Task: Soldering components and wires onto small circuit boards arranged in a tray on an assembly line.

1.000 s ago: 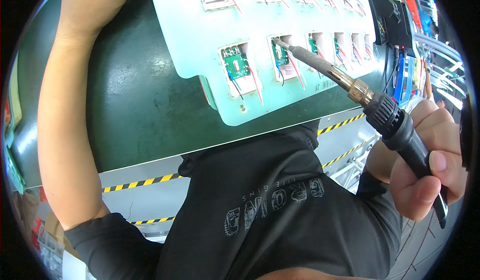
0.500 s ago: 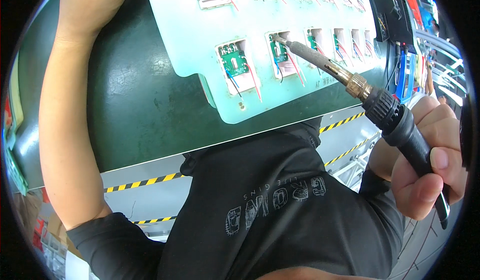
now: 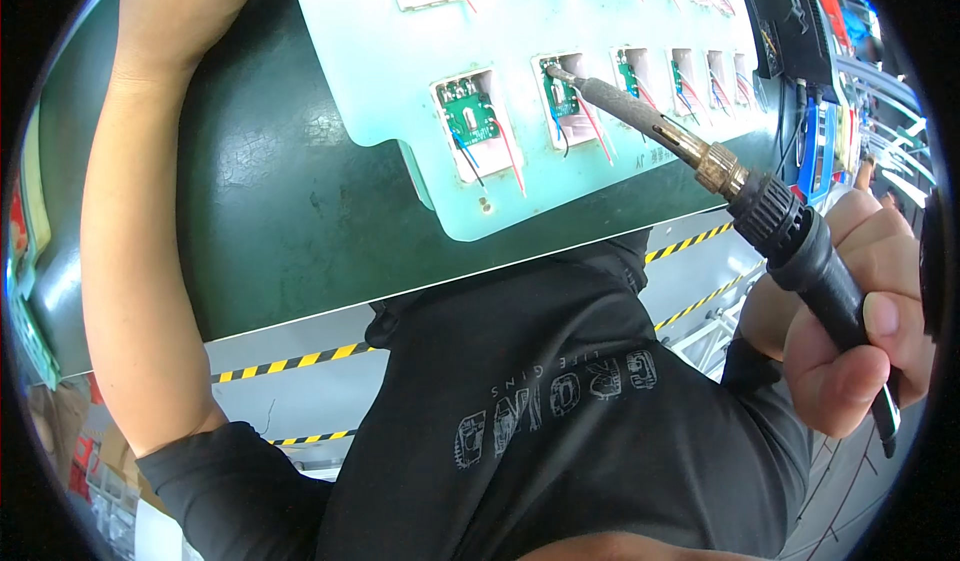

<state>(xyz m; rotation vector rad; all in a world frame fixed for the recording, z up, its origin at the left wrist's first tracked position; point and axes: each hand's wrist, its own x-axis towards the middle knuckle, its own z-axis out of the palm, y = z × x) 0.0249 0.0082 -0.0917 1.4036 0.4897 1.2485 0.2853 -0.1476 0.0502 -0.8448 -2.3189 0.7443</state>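
A soldering iron [image 3: 775,226] with a black handle is gripped in my right hand [image 3: 865,326]. Its tip meets the upper part of a small green circuit board [image 3: 562,101] in the second slot of the near row. That board sits in a pale green fixture plate [image 3: 380,71], with red, blue and black wires trailing from it. Beside it, the leftmost near slot holds another wired circuit board [image 3: 470,118]. My left hand [image 3: 190,1] is at the top left, over the table; its fingers are cut off by the picture's edge.
Several more wired boards fill the plate's two rows. The plate lies on a dark green tabletop [image 3: 270,231], whose front edge runs before my body. A black device [image 3: 800,46] and a blue object [image 3: 812,151] with cables stand at the right.
The view has shifted very slightly, so the plate appears a little higher. The iron's tip stays on the same board, and both hands hold their places.
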